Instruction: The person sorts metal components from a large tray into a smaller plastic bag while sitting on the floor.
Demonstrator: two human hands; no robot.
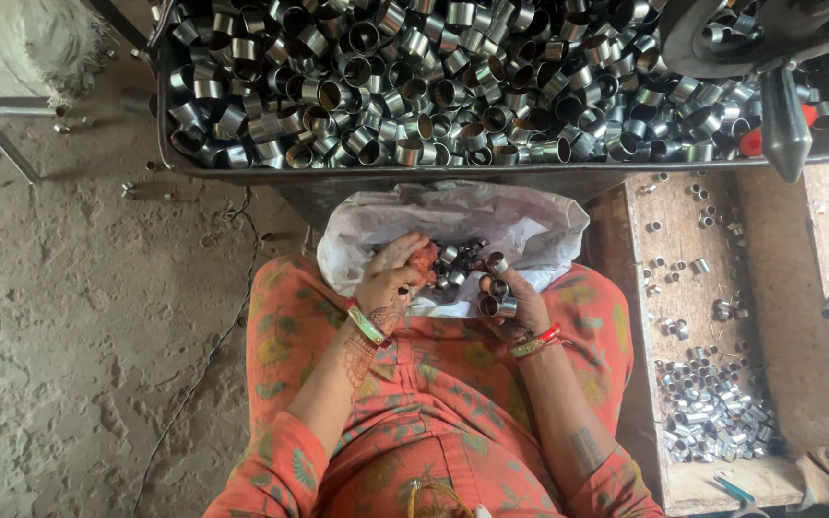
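Orange flowered lap [434, 403] bears a white plastic bag [530, 230]; left hand [390, 283] and right hand [515, 302], fingers curled, hold short shiny steel rings [496, 305]

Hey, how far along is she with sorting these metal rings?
Done: a small heap of rings lies in the wooden box. In hand: the right hand holds several rings, the left hand reaches into the white bag. Left: the big tray remains piled high.
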